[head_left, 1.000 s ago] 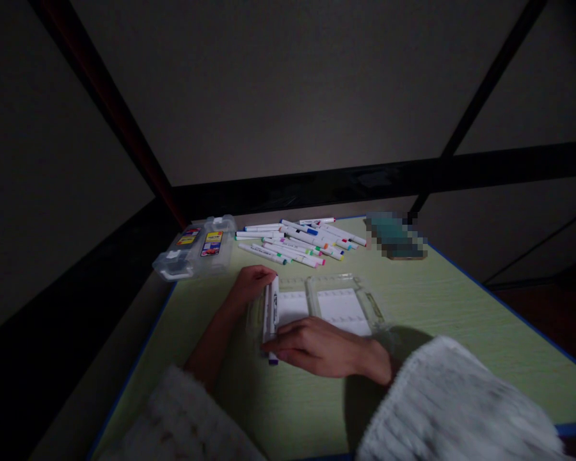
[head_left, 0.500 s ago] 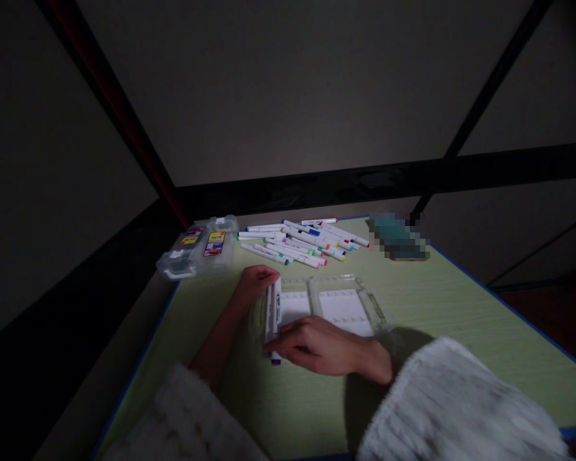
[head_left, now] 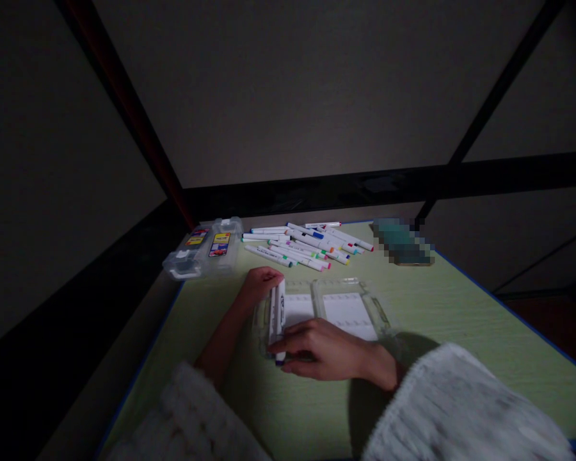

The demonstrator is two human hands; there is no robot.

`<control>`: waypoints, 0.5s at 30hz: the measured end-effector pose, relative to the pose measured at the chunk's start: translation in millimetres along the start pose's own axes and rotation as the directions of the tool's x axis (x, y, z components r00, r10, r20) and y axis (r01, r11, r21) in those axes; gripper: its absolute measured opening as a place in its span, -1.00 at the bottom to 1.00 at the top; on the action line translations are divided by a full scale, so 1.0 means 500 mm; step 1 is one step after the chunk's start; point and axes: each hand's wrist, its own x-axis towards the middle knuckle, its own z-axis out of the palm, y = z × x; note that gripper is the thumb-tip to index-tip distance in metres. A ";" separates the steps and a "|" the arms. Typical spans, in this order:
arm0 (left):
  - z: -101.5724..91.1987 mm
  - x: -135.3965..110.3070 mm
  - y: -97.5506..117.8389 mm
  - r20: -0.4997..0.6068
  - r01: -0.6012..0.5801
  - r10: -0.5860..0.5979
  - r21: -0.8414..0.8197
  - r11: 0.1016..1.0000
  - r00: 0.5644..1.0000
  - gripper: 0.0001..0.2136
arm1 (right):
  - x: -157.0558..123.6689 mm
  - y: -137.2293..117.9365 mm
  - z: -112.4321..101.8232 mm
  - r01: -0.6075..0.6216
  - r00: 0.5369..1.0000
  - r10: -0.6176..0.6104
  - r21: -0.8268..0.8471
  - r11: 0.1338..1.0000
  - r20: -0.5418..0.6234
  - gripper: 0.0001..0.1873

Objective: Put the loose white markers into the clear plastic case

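Across the lower half of the view lies a pale green table [head_left: 461, 333] with a blue edge, cut off by the frame at its near side and dim in the poor light. Two white fuzzy sleeves [head_left: 461, 410] fill the bottom corners, blurred and partly out of frame.

Near the middle of the table we see an open clear case [head_left: 350, 307]. Its walls are hard to trace against the surface, and its near left corner is hidden behind the right hand [head_left: 326, 349]. At the far left corner a closed clear case [head_left: 204, 253] carries coloured stickers that we cannot read. Just right of it lies a heap of loose markers [head_left: 307, 246], white with coloured caps, overlapping too much to count. A pixelated greenish object [head_left: 403, 242] sits beyond them to the right, and we cannot tell what it is.

A few white markers [head_left: 278, 314] lie side by side in the left end of the open case. The right hand pinches their near ends between narrow fingers and thumb, covering all but a purple tip. The left hand [head_left: 264, 285] is curled against their far ends. We cannot tell whether it grips them.
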 end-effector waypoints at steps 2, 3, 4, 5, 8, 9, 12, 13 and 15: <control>0.001 0.000 0.002 -0.008 -0.010 0.010 0.025 1.000 1.000 -0.80 | -0.001 -0.001 -0.001 0.003 1.000 -0.004 -0.031 1.000 -0.003 -0.66; 0.001 0.000 0.003 -0.011 -0.014 0.014 0.037 0.999 1.000 -0.80 | -0.002 -0.001 -0.002 0.004 1.000 -0.004 -0.047 0.999 -0.006 -0.67; 0.001 0.000 0.004 -0.012 -0.017 0.018 0.044 0.999 1.000 -0.80 | -0.003 0.000 -0.002 0.005 1.000 -0.005 -0.063 0.998 -0.009 -0.67; 0.002 0.000 0.005 -0.010 -0.019 0.019 0.049 0.999 1.000 -0.80 | -0.004 0.000 -0.002 0.006 1.000 -0.007 -0.080 0.997 -0.010 -0.66; 0.003 0.000 0.007 -0.008 -0.005 0.005 0.054 0.999 1.000 -0.80 | -0.007 0.003 -0.002 0.013 1.000 -0.015 -0.127 0.992 -0.013 -0.66; 0.004 0.000 0.008 -0.010 0.002 -0.001 0.053 0.999 1.000 -0.81 | -0.008 0.005 -0.001 0.017 1.000 -0.019 -0.143 0.990 -0.012 -0.66; 0.006 0.000 0.008 -0.013 0.008 -0.008 0.043 0.999 1.000 -0.83 | -0.011 0.008 0.001 0.028 1.000 -0.030 -0.201 0.979 -0.005 -0.69; 0.006 0.000 0.007 -0.011 0.008 -0.008 0.039 0.999 1.000 -0.83 | -0.011 0.008 0.001 0.030 1.000 -0.031 -0.222 0.975 -0.001 -0.69; 0.007 0.000 0.006 -0.010 0.008 -0.008 0.034 0.999 1.000 -0.83 | -0.012 0.009 0.002 0.032 0.999 -0.032 -0.259 0.965 0.006 -0.70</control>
